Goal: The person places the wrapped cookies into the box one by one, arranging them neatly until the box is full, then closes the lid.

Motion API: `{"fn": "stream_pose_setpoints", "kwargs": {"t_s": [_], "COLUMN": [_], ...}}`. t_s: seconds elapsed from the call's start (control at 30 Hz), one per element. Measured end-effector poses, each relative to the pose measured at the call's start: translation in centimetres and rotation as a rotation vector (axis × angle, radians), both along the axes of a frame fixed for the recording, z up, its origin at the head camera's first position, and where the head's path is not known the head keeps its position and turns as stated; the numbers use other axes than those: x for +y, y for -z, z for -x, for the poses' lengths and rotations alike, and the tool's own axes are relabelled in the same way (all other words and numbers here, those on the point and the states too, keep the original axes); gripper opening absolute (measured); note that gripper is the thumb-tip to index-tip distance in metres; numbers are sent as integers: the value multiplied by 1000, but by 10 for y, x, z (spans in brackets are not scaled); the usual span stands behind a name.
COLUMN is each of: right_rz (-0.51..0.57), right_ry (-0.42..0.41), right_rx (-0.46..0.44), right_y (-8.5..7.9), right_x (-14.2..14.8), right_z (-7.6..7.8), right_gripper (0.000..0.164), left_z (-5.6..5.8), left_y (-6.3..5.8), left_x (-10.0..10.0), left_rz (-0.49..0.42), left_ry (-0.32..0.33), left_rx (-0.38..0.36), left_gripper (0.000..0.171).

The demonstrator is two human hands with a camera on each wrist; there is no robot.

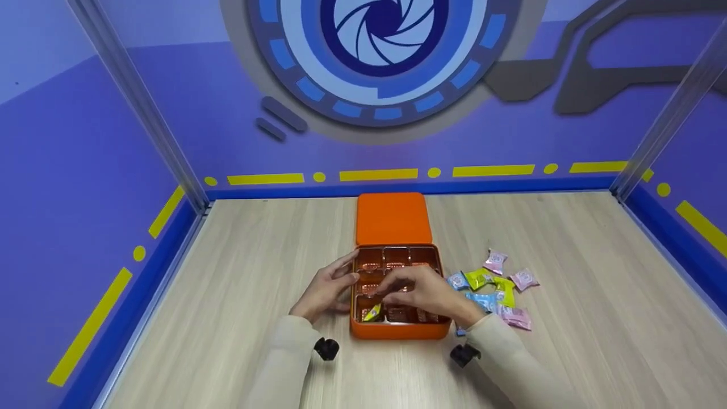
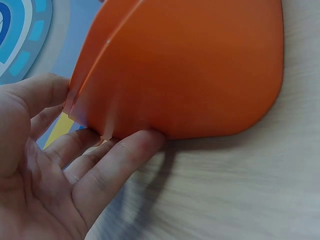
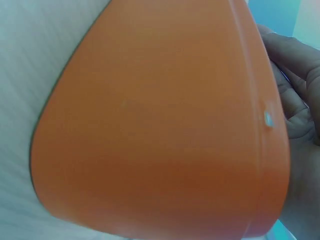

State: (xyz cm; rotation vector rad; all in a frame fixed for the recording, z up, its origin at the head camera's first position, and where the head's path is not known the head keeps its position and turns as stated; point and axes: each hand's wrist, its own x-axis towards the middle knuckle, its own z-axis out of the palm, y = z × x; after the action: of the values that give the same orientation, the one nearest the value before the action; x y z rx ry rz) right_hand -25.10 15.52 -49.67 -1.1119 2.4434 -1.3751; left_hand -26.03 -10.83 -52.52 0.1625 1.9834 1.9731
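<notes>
An orange box (image 1: 401, 332) lies open, and inside it a clear divider tray makes rows of small compartments. My left hand (image 1: 329, 285) steadies the box's left side; in the left wrist view its fairly straight fingers (image 2: 117, 167) touch the orange wall. Reaching over the tray, my right hand (image 1: 420, 289) has thumb and forefinger brought together at the upper end of a yellow wrapped candy (image 1: 372, 313). That candy is tilted in the front left compartment. The right wrist view shows the box wall (image 3: 150, 115), which hides the right fingertips.
Right of the box lies a loose group of wrapped candies: pink ones (image 1: 524, 279), yellow-green ones (image 1: 504, 291) and blue ones (image 1: 483, 301). The orange lid (image 1: 393, 218) lies folded back behind the box. A purple printed wall (image 1: 341, 153) bounds the wooden table (image 1: 255, 238) at the back.
</notes>
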Motion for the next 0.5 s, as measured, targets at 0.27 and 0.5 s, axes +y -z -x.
{"fn": "stream_pose_setpoints", "kwargs": {"t_s": [0.27, 0.5], "right_rz": [48, 40], "right_ry": [53, 98], "right_rx": [-1, 10], "right_y": [-4, -4], "right_x": [11, 22], "right_z": [0, -1], "right_gripper": [21, 23], "left_z": [1, 0], "left_y": [0, 0], "left_x": [1, 0], "left_rz": [-16, -1], "left_ry": [-2, -19], "left_rx": [-15, -4], "left_gripper": [62, 62]}}
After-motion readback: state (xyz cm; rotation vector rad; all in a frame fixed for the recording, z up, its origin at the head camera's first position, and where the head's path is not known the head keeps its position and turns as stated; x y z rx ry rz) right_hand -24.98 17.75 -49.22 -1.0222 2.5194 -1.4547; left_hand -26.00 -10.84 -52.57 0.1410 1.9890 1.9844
